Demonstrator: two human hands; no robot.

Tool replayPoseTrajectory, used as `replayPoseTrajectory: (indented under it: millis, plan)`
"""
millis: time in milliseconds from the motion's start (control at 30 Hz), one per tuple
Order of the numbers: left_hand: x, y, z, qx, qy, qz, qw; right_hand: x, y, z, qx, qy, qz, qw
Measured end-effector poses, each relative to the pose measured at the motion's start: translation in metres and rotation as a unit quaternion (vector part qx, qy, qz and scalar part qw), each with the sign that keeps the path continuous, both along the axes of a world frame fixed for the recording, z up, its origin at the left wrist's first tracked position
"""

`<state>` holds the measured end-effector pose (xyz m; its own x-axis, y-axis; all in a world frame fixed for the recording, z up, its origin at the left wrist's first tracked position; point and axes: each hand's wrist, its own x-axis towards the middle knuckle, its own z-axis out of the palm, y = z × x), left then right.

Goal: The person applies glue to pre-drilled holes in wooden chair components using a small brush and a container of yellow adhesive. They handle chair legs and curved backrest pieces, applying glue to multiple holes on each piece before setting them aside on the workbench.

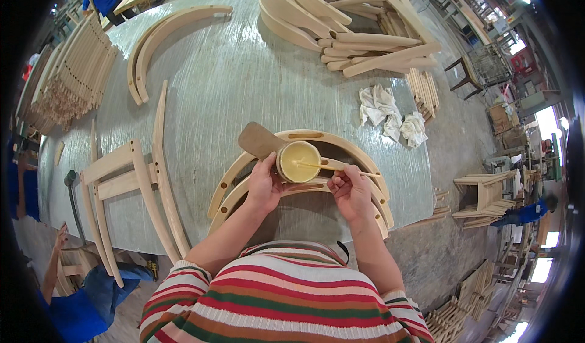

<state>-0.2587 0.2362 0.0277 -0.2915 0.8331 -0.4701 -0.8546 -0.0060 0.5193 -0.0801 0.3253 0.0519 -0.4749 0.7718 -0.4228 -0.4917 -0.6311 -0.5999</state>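
Note:
My left hand (264, 183) grips a small round pot of yellow glue (298, 161), tilted toward me over two curved wooden chair rails (329, 140) lying on the table. My right hand (350, 188) pinches a thin wooden stick (336, 168) whose tip dips into the glue. A brown flat scraper (258, 140) sticks out from behind the pot, up and to the left. The curved rails show several slots along their faces.
The grey worktable (231, 81) carries a chair side frame (131, 181) at left, curved parts (159, 35), a pile of wooden legs (359, 32) at the back, stacked slats (70, 75) and white rags (390, 114). A person in blue (79, 300) crouches lower left.

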Motion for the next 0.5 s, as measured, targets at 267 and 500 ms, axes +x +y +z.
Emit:
replayPoseTrajectory:
  millis: [267,500]
  plan:
    - [-0.03,-0.007,-0.011,-0.002,-0.017,0.035,0.999,0.011,0.026,0.001,0.173,-0.096,-0.04,0.979]
    - [-0.07,-0.029,-0.01,-0.009,0.024,0.123,0.992,0.003,0.027,-0.002,0.395,-0.275,0.071,0.873]
